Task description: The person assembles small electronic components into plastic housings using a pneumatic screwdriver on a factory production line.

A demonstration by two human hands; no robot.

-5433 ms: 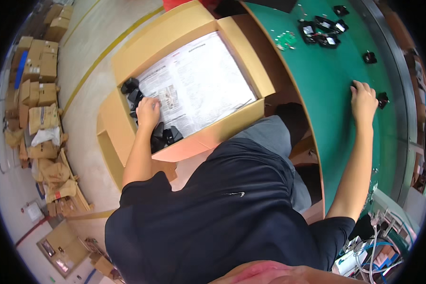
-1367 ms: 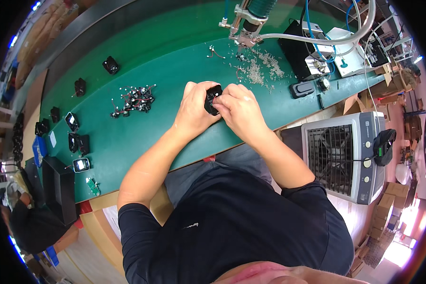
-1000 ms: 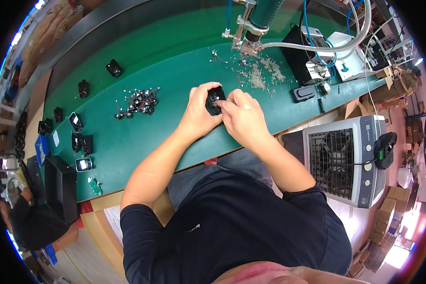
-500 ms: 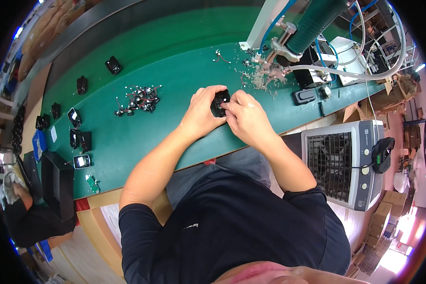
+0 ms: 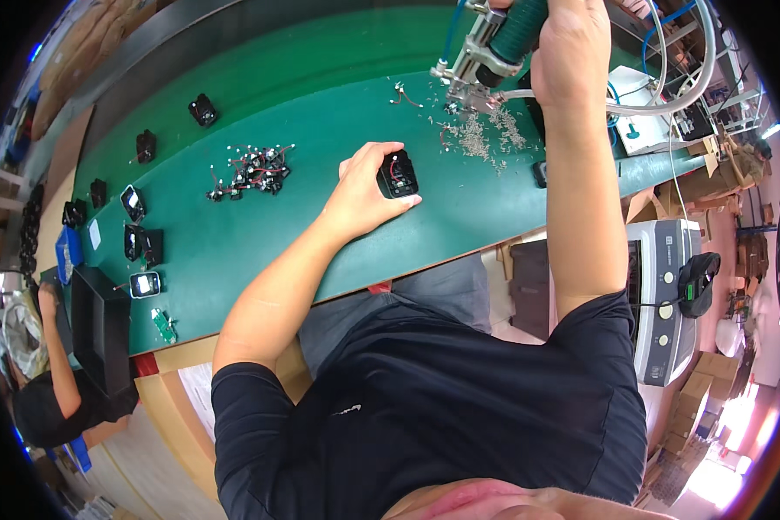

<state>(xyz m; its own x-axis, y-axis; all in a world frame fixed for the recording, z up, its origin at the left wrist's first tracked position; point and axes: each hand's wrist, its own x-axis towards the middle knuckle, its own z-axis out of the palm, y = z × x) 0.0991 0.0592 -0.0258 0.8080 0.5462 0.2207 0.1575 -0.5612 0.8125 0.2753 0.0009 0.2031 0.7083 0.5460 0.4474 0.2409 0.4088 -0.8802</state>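
My left hand (image 5: 366, 195) is closed round the edge of a small black plastic housing (image 5: 400, 177), its thumb along the near side and its fingers over the far side. The housing rests on the green table with its hollow side up, and a red wire shows inside. My right hand (image 5: 572, 56) is raised at the upper right, gripping the dark green body of an air screwdriver (image 5: 522, 33). The tool's metal head (image 5: 472, 94) hangs over a scatter of small screws (image 5: 477, 134). Part of that hand is cut off by the picture's top edge.
A heap of small wired parts (image 5: 256, 171) lies left of the housing. Further left are several black housings (image 5: 203, 111), a green circuit board (image 5: 163, 325) and a black bin (image 5: 100, 338). A clear hose (image 5: 667, 113) loops at right. Another person's arm (image 5: 56, 347) shows at far left.
My right hand has left the housing and gone up to the right, taking hold of the air screwdriver, which has shifted left. My left hand still holds the housing.
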